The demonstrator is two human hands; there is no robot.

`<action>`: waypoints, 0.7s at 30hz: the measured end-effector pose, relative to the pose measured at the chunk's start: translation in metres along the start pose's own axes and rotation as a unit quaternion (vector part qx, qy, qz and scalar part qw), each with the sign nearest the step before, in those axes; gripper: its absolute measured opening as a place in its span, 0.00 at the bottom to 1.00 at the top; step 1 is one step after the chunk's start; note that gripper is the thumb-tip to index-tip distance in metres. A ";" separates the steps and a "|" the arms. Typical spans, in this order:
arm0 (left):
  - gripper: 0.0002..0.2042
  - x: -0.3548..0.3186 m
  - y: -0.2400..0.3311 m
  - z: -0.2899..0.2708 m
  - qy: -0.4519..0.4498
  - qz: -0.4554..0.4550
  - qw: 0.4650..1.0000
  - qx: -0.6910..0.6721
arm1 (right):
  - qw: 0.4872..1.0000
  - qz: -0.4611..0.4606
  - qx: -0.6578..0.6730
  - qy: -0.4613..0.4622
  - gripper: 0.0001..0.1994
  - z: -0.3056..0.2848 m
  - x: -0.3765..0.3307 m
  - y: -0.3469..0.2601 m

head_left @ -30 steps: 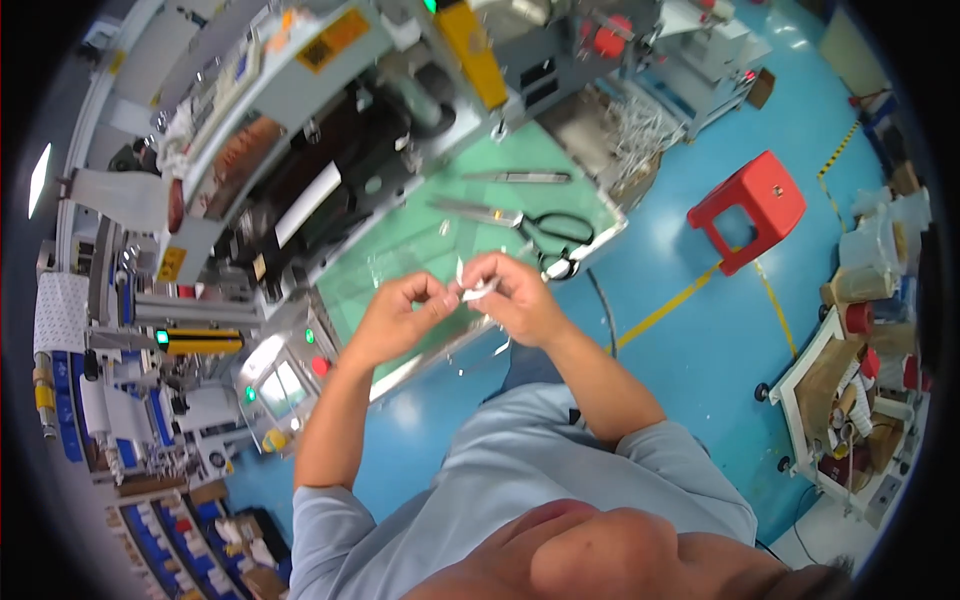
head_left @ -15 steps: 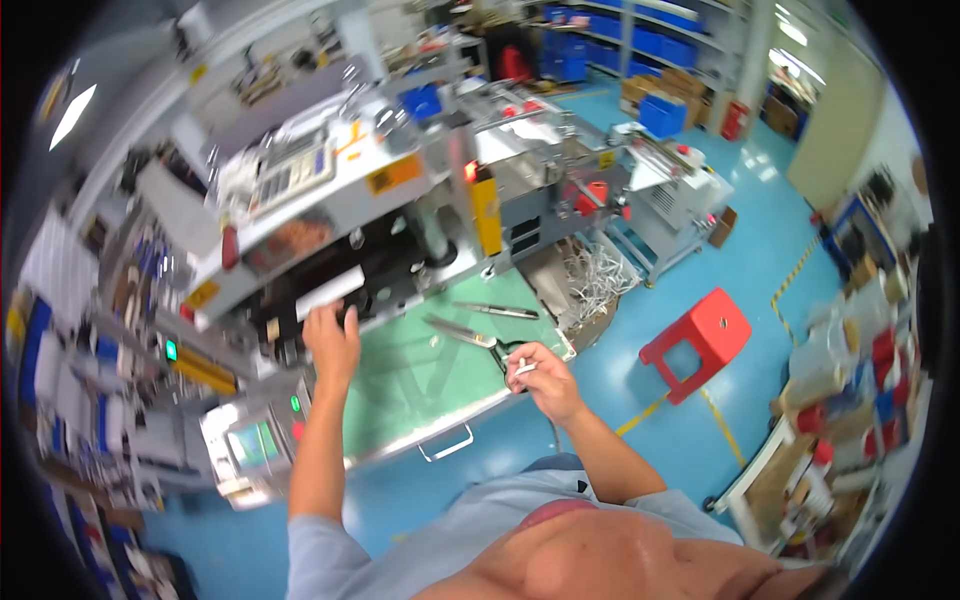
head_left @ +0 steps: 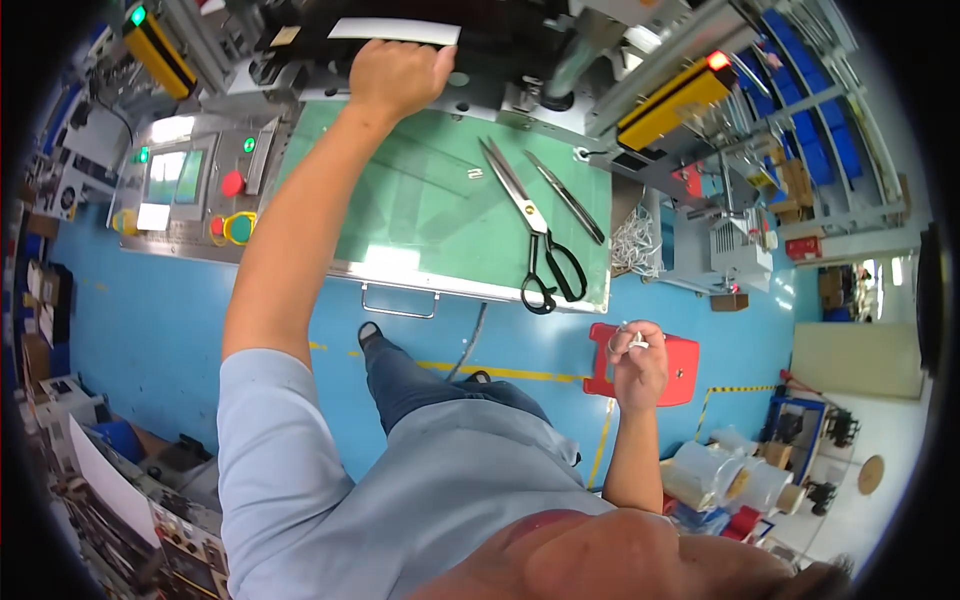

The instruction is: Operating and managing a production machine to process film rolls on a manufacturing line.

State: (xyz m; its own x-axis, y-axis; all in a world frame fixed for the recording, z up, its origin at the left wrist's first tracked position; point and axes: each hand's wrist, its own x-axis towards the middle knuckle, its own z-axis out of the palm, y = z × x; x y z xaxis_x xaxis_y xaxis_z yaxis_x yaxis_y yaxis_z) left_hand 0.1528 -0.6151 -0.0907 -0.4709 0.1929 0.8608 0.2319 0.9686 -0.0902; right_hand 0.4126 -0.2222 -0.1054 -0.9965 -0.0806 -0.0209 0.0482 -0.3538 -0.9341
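A person, seen from a camera worn on the head, stands at a green-matted steel tabletop (head_left: 420, 215) set into a grey machine.

The left hand (head_left: 395, 75) reaches far forward with the arm straight. Its grip is closed over the near edge of a black machine part carrying a long white strip (head_left: 393, 31); the fingers curl over the top, out of sight, so exactly what they press cannot be told.

The right hand (head_left: 635, 360) is drawn back close to the body, over the blue floor and in front of a red plastic stool (head_left: 680, 365). Its grip pinches a small white loop of thin plastic, like a cable tie (head_left: 625, 340), between thumb and fingertips, with the piece rising just above the knuckles.

That loop looks very light, thin and springy, likely smooth enough to slip, so a firm fingertip pinch on its flat tail seems the surest hold.

Ahead of the right grip and to its left, large black-handled steel scissors (head_left: 535, 235) lie open on the mat, with slim long-nosed pliers (head_left: 565, 195) just beside them. A tangle of white ties (head_left: 635, 240) sits off the mat's right edge. Left of the outstretched arm is a control panel with a screen and coloured buttons (head_left: 195, 195).
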 end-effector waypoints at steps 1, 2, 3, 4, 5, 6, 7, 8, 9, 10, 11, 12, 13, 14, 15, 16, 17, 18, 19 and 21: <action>0.21 -0.001 -0.001 0.003 0.021 0.009 1.000 -0.006 | 1.000 0.009 -0.006 -0.003 0.13 0.001 0.004 -0.001; 0.20 0.000 0.001 0.003 0.032 0.019 0.999 0.003 | 1.000 0.017 -0.012 -0.002 0.12 0.001 0.007 -0.003; 0.20 0.000 -0.001 0.004 0.046 0.014 0.999 -0.001 | 0.999 0.026 -0.018 -0.007 0.12 0.003 0.012 -0.005; 0.20 -0.003 -0.002 0.003 0.067 0.024 0.997 0.011 | 0.999 0.020 -0.048 -0.011 0.12 0.004 0.017 -0.007; 0.20 0.000 -0.001 0.003 0.091 0.038 0.995 0.019 | 0.997 0.008 -0.075 -0.011 0.12 0.006 0.024 -0.010; 0.20 0.002 0.000 -0.001 0.089 0.035 0.995 0.016 | 0.997 0.002 -0.078 -0.008 0.12 0.009 0.028 -0.012; 0.19 0.006 0.001 -0.007 0.104 0.046 0.993 0.016 | 0.997 0.003 -0.080 -0.005 0.12 0.010 0.035 -0.014; 0.19 0.007 0.002 -0.012 0.117 0.056 0.991 0.019 | 0.998 0.004 -0.065 -0.008 0.11 0.011 0.042 -0.016; 0.19 0.007 0.003 -0.013 0.116 0.055 0.992 0.018 | 0.999 0.003 -0.049 -0.012 0.11 0.015 0.047 -0.017; 0.18 0.007 0.003 -0.012 0.116 0.058 0.991 0.020 | 0.999 -0.003 -0.051 -0.016 0.11 0.021 0.050 -0.021; 0.18 0.008 0.001 -0.013 0.118 0.060 0.991 0.028 | 0.999 -0.004 -0.051 -0.020 0.11 0.028 0.052 -0.023; 0.18 0.006 -0.003 -0.007 0.121 0.059 0.990 0.034 | 0.997 -0.011 -0.062 -0.033 0.11 0.033 0.055 -0.026; 0.18 0.001 -0.008 0.004 0.107 0.045 0.993 0.015 | 0.996 -0.018 -0.073 -0.045 0.12 0.037 0.055 -0.027; 0.17 -0.003 -0.010 0.011 0.093 0.030 0.995 -0.002 | 0.996 -0.022 -0.072 -0.053 0.12 0.038 0.053 -0.028; 0.17 -0.002 -0.007 0.009 0.100 0.032 0.995 0.002 | 0.996 -0.020 -0.074 -0.050 0.11 0.038 0.049 -0.028; 0.17 -0.003 -0.003 0.008 0.100 0.015 0.995 -0.003 | 0.996 -0.018 -0.076 -0.047 0.11 0.036 0.045 -0.028; 0.16 0.000 -0.001 0.006 0.103 0.001 0.995 -0.009 | 0.996 -0.028 -0.073 -0.051 0.11 0.031 0.042 -0.027; 0.14 0.002 0.003 0.002 0.098 -0.010 0.995 -0.009 | 0.996 -0.014 -0.079 -0.029 0.11 0.024 0.039 -0.026; 0.14 0.002 0.001 0.004 0.104 -0.006 0.995 -0.001 | 0.996 0.001 -0.085 -0.005 0.11 0.016 0.037 -0.024; 0.14 0.005 0.004 -0.003 0.130 0.006 0.991 -0.012 | 0.998 -0.001 -0.067 0.010 0.10 0.005 0.042 -0.023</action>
State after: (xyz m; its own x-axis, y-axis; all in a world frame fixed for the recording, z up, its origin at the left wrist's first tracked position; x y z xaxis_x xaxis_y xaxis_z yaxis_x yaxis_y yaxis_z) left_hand 0.1543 -0.6106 -0.0853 -0.2328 0.1551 0.9601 0.2584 0.9616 -0.0927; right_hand 0.3696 -0.2222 -0.0829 -0.9979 -0.0604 -0.0246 0.0377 -0.2259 -0.9734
